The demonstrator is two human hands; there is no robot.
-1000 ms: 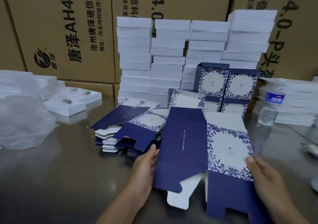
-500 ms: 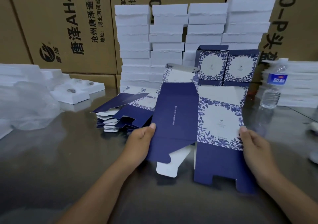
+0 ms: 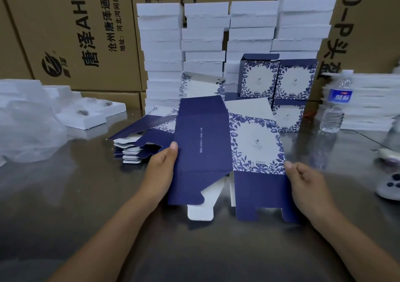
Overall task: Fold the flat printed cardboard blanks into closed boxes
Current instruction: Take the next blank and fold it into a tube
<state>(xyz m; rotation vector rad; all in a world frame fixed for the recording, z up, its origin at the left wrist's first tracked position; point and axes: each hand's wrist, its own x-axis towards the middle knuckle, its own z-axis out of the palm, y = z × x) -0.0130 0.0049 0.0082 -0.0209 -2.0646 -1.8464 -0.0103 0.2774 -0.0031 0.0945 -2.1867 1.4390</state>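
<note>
I hold a navy and white floral cardboard blank [image 3: 229,152] upright over the steel table, partly opened into a sleeve. My left hand [image 3: 161,169] grips its plain navy left panel at the edge, thumb on the front. My right hand [image 3: 307,186] pinches the right edge of the floral panel. The blank's bottom flaps hang down to the table. A pile of flat blanks [image 3: 138,145] lies behind my left hand. Three folded boxes [image 3: 279,80] are stacked at the back right.
Stacks of white foam trays [image 3: 205,43] stand against brown cartons [image 3: 75,32]. Loose foam inserts [image 3: 86,117] and clear plastic wrap [image 3: 28,134] lie at left. A water bottle [image 3: 335,106] and more white stacks [image 3: 372,104] are at right, a small white device [image 3: 389,188] near the right edge.
Both hands lifted the blank off the table and raised it more upright, with the two panels bending open along the middle crease.
</note>
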